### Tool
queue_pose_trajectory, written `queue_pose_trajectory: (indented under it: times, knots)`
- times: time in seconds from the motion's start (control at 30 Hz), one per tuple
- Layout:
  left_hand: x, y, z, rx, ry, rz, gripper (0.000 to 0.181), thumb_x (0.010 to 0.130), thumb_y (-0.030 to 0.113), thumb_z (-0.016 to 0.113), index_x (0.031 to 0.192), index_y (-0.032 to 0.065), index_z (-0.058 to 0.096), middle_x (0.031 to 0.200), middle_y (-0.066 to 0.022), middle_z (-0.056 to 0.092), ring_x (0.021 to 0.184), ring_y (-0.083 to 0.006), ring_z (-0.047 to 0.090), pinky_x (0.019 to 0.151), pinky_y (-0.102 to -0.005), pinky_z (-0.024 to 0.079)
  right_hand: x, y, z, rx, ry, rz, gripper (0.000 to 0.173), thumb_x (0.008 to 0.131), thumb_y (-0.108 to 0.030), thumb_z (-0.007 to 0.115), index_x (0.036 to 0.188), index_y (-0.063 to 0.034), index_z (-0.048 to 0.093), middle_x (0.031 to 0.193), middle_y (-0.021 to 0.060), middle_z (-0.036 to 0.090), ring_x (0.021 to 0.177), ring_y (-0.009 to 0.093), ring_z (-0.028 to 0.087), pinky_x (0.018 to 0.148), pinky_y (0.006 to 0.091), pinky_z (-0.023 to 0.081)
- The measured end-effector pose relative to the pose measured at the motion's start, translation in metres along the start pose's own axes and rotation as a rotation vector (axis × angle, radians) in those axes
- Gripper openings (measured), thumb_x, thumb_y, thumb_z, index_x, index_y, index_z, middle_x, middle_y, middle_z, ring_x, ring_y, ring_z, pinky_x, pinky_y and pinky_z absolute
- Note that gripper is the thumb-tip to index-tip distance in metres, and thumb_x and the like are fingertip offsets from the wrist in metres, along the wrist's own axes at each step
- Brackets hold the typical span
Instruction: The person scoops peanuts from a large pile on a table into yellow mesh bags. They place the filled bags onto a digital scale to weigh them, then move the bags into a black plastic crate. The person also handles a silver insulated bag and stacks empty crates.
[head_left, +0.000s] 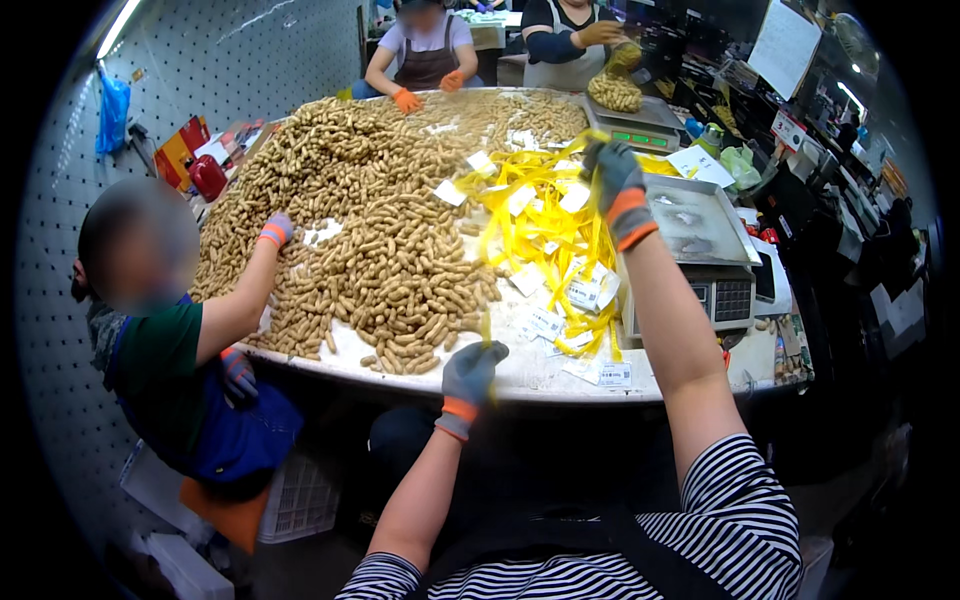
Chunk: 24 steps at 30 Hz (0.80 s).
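My left hand (471, 379), in a grey work glove with an orange cuff, pinches a thin yellow mesh strip (486, 328) over the table's front edge. Further forward and to the right, my right hand (619, 176), gloved alike, is raised with its fingers closed on yellow netting. Below and left of it lies a tangled heap of yellow mesh bags (555, 202) with white printed labels (541, 322) attached. Left of the netting, a large pile of unshelled peanuts (397, 262) covers much of the white table (517, 379). Motion blurs the strip and the netting at my right hand.
An electronic scale (694, 225) with a metal pan stands beside my right forearm. Behind it, another scale (637, 120) bears a filled net bag of peanuts (615, 91), held by a person. A co-worker (165, 360) sits at left, one gloved hand on the peanuts. Another person (427, 52) sits opposite.
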<state>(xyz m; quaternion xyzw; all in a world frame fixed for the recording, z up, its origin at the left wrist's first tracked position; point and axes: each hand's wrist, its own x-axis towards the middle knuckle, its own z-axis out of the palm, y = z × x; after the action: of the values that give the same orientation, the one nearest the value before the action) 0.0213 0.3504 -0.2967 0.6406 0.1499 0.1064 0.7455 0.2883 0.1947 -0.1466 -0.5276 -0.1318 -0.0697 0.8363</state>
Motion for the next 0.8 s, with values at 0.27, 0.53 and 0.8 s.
queue_pose_trajectory:
  times: [0.27,0.53,0.8]
  knots:
    - [0.009,-0.033,-0.011,0.223,-0.082,0.014,0.022,0.082,0.018,0.061,0.092,0.0003,0.067,0.080,-0.0018,0.066,0.070,-0.0059,0.055,0.063,-0.0195,0.043,0.002,-0.003,-0.024,-0.350,0.132,-0.320,0.015,0.086,-0.015,0.055,0.089,-0.0007,0.060,0.073,-0.0004,0.059,0.064,0.005,0.048,0.058,0.0218,0.043]
    - [0.006,-0.030,-0.009,0.153,-0.052,0.048,0.020,0.082,0.016,0.061,0.091,-0.0007,0.067,0.081,-0.0033,0.066,0.073,-0.0068,0.056,0.066,-0.0197,0.045,-0.108,0.004,-0.051,-1.955,-0.964,0.294,0.041,0.076,-0.041,0.059,0.094,-0.0045,0.064,0.096,0.0172,0.063,0.088,0.032,0.061,0.075,0.0404,0.048]
    - [-0.003,-0.001,0.004,-0.249,-0.022,-0.010,0.020,0.085,0.011,0.050,0.087,-0.0031,0.064,0.083,-0.0097,0.066,0.076,-0.0149,0.061,0.074,-0.0260,0.048,-0.216,-0.006,-0.027,-0.980,-0.586,-0.072,0.054,0.079,-0.035,0.065,0.117,0.0004,0.051,0.109,0.0165,0.059,0.099,0.028,0.058,0.081,0.0355,0.046]
